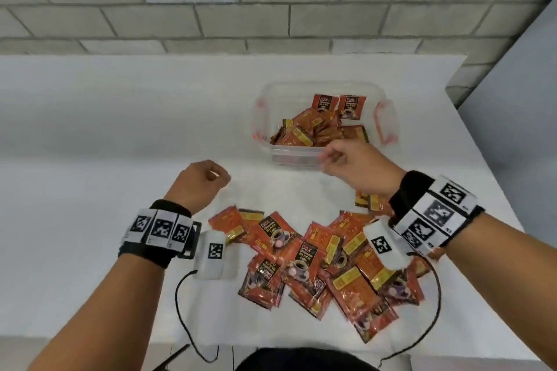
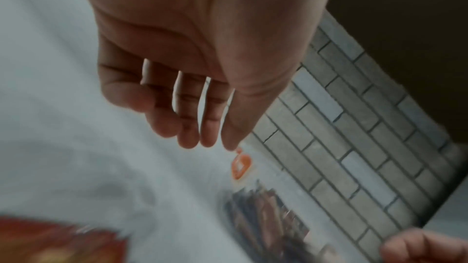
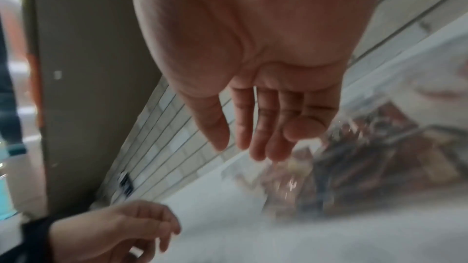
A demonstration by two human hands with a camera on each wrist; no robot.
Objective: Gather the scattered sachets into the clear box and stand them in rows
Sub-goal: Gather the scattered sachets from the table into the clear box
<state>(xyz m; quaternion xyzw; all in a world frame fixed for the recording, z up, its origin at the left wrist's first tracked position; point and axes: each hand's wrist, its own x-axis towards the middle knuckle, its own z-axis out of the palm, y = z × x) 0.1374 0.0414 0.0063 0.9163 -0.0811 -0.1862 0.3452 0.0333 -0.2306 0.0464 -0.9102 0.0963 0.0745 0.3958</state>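
Observation:
A clear plastic box [image 1: 265, 117] with red latches stands at the table's far right and holds several red coffee sachets [image 1: 316, 126]; two stand upright against its back wall, the rest lie jumbled. A heap of red sachets [image 1: 307, 256] is scattered on the white table near me. My left hand [image 1: 211, 178] hovers left of the box, fingers relaxed and empty [image 2: 192, 127]. My right hand [image 1: 340, 159] hangs just in front of the box's near wall, fingers loose and holding nothing [image 3: 263, 143]. The box [image 3: 367, 167] shows blurred in the right wrist view.
A grey brick wall [image 1: 271, 3] runs behind the table. The table's right edge [image 1: 488, 141] lies close to the box. Black cables [image 1: 184, 310] trail from both wrist units toward the near edge. Bare white tabletop [image 1: 90, 129] spreads to the left.

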